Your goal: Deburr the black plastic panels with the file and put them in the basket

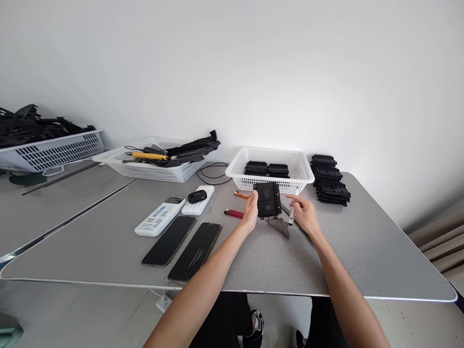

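Grey desk (pixel 362 251) against a white wall (pixel 232 72). Black panel (pixel 268 199) between the hands, long axis running away from the body; left hand (pixel 250 211) nearer, gripping its left edge. Right hand (pixel 305 215), apart from its right edge, grips a white pen-like tool (pixel 291 217). White basket (pixel 242 183) just beyond.

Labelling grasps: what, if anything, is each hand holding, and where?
Left hand: black plastic part, by its left edge. Right hand: slim white tool, near its middle.
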Motion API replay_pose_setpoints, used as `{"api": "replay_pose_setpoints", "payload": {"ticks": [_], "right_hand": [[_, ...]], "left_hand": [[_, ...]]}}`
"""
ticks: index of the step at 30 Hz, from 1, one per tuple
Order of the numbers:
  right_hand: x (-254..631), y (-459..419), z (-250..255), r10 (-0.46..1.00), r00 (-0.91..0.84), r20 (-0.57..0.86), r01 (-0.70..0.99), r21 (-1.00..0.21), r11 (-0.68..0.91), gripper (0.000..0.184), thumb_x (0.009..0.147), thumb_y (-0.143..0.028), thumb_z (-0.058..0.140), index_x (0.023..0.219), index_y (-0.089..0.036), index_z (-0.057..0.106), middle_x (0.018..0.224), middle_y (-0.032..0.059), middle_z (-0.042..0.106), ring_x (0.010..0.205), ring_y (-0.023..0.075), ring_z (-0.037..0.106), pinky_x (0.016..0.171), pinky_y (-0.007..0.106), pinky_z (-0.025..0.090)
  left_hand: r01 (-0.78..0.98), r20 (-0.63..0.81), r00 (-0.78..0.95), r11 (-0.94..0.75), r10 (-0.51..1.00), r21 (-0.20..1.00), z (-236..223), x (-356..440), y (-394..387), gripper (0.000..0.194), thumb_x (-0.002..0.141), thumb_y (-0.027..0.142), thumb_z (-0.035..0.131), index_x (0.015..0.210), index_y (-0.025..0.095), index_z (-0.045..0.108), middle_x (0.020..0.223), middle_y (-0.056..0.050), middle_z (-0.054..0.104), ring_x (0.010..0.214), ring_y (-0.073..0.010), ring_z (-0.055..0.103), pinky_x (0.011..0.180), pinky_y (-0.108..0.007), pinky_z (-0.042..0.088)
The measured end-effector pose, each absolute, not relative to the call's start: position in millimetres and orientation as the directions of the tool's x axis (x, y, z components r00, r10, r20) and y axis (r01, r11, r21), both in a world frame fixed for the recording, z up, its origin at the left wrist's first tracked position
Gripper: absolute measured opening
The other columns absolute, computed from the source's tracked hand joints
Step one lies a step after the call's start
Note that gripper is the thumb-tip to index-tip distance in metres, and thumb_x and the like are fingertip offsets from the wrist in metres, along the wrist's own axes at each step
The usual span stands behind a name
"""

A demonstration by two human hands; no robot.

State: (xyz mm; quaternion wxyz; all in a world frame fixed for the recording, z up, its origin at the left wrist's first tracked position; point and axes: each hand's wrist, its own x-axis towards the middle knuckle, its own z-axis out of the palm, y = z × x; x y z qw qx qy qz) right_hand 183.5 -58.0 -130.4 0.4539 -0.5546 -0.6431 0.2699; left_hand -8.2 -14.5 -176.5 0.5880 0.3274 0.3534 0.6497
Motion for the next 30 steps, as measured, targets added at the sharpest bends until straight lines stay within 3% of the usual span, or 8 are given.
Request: {"api": "replay_pose_setpoints", "payload": {"ticks": [3,7,12,16,20,23,25,30], "right_hand": [[176,-56,-138,0.957,0.015,0.288,0.388,-0.884,0.260,0.045,0.083,-0.047,0.053,0.110,-0.016,0.072,0.065,-0.0014,0.057,0.058,0.0135,0.047,0.059,0.026,0.039],[171,-56,-144,0.963,-0.048,0.265,0.237,-0.934,0.268,0.046,0.076,-0.056,0.065,0.095,-0.015,0.073,0.069,0.0009,0.063,0.065,0.0165,0.056,0.061,0.028,0.045],[177,-49,-144,0.963,0.011,0.270,0.033,-0.962,0.270,0.045,0.077,-0.056,0.065,0.096,-0.015,0.072,0.084,0.0047,0.071,0.077,0.0191,0.063,0.071,0.030,0.050],[184,-47,-144,0.955,0.106,0.277,0.135,-0.955,0.262,0.048,0.075,-0.054,0.067,0.100,-0.013,0.072,0.085,0.0059,0.072,0.075,0.0193,0.064,0.071,0.031,0.051],[186,-54,-137,0.883,0.279,0.378,0.316,-0.904,0.287,0.048,0.084,-0.048,0.054,0.114,-0.015,0.069,0.093,0.0086,0.072,0.078,0.0196,0.065,0.069,0.030,0.050],[188,-58,-132,0.815,0.363,0.452,0.336,-0.879,0.338,0.045,0.087,-0.039,0.044,0.120,-0.016,0.063,0.106,0.0121,0.071,0.089,0.0215,0.067,0.069,0.029,0.051],[189,-59,-131,0.786,0.396,0.474,0.320,-0.874,0.365,0.043,0.083,-0.035,0.048,0.120,-0.016,0.060,0.101,0.0117,0.072,0.091,0.0224,0.068,0.070,0.030,0.051],[188,-60,-133,0.805,0.371,0.463,0.268,-0.883,0.385,0.037,0.084,-0.045,0.055,0.102,-0.015,0.065,0.077,0.0066,0.070,0.058,0.0156,0.060,0.057,0.028,0.047]], "left_hand": [[-0.464,0.067,-0.090,-0.101,0.994,0.880,-173,-3,-20,0.051,0.081,0.060,0.061,0.110,0.018,0.068,0.117,-0.010,0.070,0.128,-0.0237,0.053,0.106,-0.036,0.044],[-0.393,0.110,-0.027,-0.111,0.994,0.913,-167,2,-29,0.053,0.080,0.064,0.060,0.103,0.017,0.071,0.116,-0.011,0.070,0.126,-0.0256,0.054,0.103,-0.035,0.045],[-0.386,0.156,0.176,-0.077,0.972,0.919,-152,2,-39,0.051,0.080,0.056,0.065,0.118,0.022,0.066,0.119,-0.010,0.069,0.118,-0.0276,0.060,0.095,-0.038,0.050],[-0.239,0.119,0.192,-0.071,0.974,0.968,-149,1,-40,0.053,0.073,0.049,0.075,0.115,0.017,0.068,0.108,-0.012,0.073,0.100,-0.0305,0.068,0.081,-0.038,0.054],[-0.176,0.110,0.086,-0.093,0.990,0.980,-155,-1,-37,0.055,0.071,0.049,0.075,0.114,0.017,0.068,0.100,-0.012,0.075,0.093,-0.0306,0.069,0.074,-0.038,0.056],[-0.139,0.131,0.018,-0.127,0.991,0.982,-159,-3,-34,0.053,0.072,0.049,0.074,0.114,0.017,0.068,0.101,-0.011,0.075,0.093,-0.0302,0.069,0.071,-0.036,0.056],[-0.133,0.147,0.006,-0.145,0.989,0.981,-160,-4,-32,0.053,0.072,0.050,0.074,0.114,0.018,0.068,0.101,-0.011,0.075,0.093,-0.0301,0.069,0.069,-0.036,0.057],[-0.195,0.152,0.004,-0.148,0.988,0.970,-161,-4,-32,0.052,0.070,0.048,0.077,0.111,0.018,0.069,0.099,-0.010,0.075,0.091,-0.0297,0.069,0.069,-0.035,0.057]]}}
